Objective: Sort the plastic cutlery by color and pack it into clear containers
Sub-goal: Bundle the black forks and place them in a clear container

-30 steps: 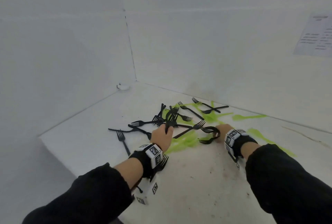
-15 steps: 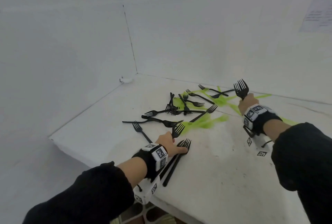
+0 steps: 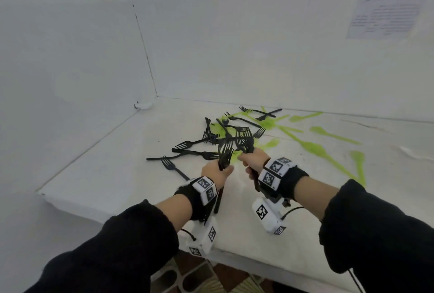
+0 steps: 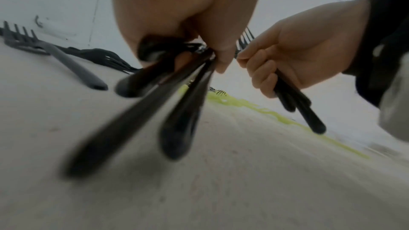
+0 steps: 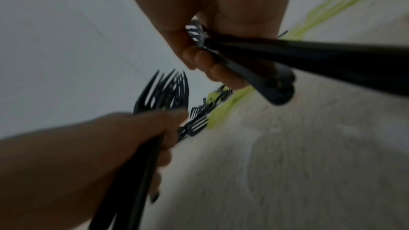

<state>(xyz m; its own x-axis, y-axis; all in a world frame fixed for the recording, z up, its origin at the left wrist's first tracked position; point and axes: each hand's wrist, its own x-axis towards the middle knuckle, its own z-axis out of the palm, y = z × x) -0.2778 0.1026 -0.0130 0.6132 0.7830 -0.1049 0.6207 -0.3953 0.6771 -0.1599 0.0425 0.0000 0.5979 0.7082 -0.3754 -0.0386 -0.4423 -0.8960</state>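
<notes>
Left hand [image 3: 217, 171] & right hand [image 3: 254, 161] each clenched black forks [image 3: 225, 155] (tines up); better merge bundles w/ handles aligned.

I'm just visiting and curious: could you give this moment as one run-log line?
left hand: holds black forks | right hand: holds second black bunch | green cutlery: on table | containers: unseen

Black forks [image 3: 197, 152] scattered on table, green cutlery [image 3: 312, 145] beside — perhaps knives

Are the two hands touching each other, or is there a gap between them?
Apart. The left wrist view shows pale background between the left hand and the right hand.
</notes>
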